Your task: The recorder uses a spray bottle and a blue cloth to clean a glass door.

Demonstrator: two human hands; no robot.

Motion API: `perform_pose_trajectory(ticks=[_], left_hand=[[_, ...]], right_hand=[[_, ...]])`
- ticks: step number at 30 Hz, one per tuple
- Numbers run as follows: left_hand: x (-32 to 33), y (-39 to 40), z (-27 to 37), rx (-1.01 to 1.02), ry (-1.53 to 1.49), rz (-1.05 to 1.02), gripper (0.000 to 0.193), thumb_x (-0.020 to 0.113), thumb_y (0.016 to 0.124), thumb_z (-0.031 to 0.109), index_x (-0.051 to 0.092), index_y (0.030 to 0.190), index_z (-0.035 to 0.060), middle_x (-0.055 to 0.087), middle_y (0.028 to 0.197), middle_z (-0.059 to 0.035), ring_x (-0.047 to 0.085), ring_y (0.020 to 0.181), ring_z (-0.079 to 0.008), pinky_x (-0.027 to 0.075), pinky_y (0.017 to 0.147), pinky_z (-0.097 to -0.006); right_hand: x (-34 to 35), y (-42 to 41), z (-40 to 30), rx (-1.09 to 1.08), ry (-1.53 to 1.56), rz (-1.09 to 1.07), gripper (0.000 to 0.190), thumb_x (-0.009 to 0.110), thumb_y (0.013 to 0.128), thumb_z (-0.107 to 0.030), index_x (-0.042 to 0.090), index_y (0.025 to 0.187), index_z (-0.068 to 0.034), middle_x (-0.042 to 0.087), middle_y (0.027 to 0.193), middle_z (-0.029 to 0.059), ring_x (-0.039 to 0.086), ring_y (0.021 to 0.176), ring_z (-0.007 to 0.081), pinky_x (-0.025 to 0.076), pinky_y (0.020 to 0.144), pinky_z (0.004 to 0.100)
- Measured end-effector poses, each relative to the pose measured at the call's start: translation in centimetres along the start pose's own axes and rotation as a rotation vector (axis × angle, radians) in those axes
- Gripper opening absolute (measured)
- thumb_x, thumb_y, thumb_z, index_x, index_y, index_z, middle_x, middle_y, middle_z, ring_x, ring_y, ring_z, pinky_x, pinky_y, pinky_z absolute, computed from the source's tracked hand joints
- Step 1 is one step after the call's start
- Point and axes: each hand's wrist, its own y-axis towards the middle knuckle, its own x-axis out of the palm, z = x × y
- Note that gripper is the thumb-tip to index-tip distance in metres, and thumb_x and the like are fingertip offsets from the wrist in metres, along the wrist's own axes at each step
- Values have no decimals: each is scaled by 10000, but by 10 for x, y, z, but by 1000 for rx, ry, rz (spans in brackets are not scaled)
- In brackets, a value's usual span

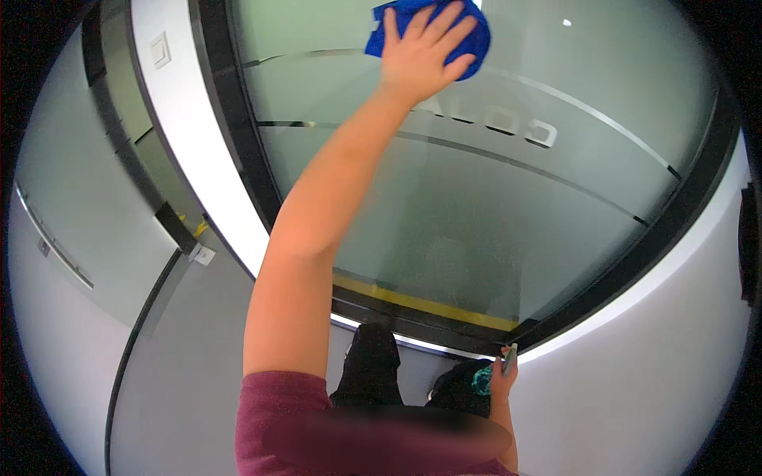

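Observation:
With its fingers spread, my left hand (pixel 425 47) presses a blue cloth (pixel 476 44) flat against the upper part of a frosted glass panel (pixel 452 202). The left arm is stretched out across the glass. Low on the right, my right hand (pixel 501 381) is closed around a slim grey object (pixel 510 360) with a pale tip, too small to identify. Beside that hand is a teal patterned patch (pixel 482 381); whether it is a separate thing or a print on the trousers is unclear.
A dark frame (pixel 649 250) borders the panel, and a yellow strip (pixel 428 303) runs along its bottom. To the left are a white wall strip with a light switch (pixel 160 50) and a glass door with a metal handle (pixel 53 238). Grey floor (pixel 190 357) lies below.

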Motion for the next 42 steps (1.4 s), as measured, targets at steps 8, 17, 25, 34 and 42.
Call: perform_pose_trajectory(ticks=[8, 17, 25, 34, 42], left_hand=[[-10, -71, -111, -269, 169, 34, 526, 523, 890, 404, 445, 1370, 204, 370, 1464, -56, 314, 1356, -304, 214, 1051, -634], [-27, -160, -204, -762, 153, 174, 548, 389, 969, 402, 332, 1434, 118, 258, 1517, -137, 245, 1383, -370, 224, 1057, -624], [-11, -128, -120, -1342, 55, 80, 607, 271, 986, 460, 236, 1472, 98, 141, 1555, -133, 101, 1429, -359, 183, 1078, -629], [24, -81, 28, -798, 33, -7, 591, 338, 982, 399, 262, 1453, 51, 168, 1536, -189, 81, 1420, -406, 94, 1072, -655], [61, -21, 171, -418, -19, -39, 576, 515, 880, 384, 426, 1355, 70, 276, 1493, -151, 189, 1382, -403, 71, 1053, -681]], right_hand=[[4, 8, 4, -27, 0, -34, 348, 539, 862, -4, 510, 1208, -29, 568, 1102, 57, 547, 837, 112, 474, 662, 254], [7, 8, -5, 44, 33, -19, 356, 543, 864, -7, 506, 1218, -26, 561, 1112, 62, 550, 845, 123, 483, 674, 262], [2, 9, 0, -12, 79, 33, 339, 566, 870, -22, 518, 1206, -15, 586, 1074, 66, 546, 734, 112, 467, 619, 259], [-5, 7, 1, -19, 59, 24, 347, 584, 859, -5, 533, 1200, -37, 597, 1054, 53, 554, 738, 102, 481, 664, 261], [-10, 3, -1, -33, 56, 65, 358, 593, 854, -7, 537, 1205, -46, 605, 949, 14, 538, 673, 77, 458, 615, 249]])
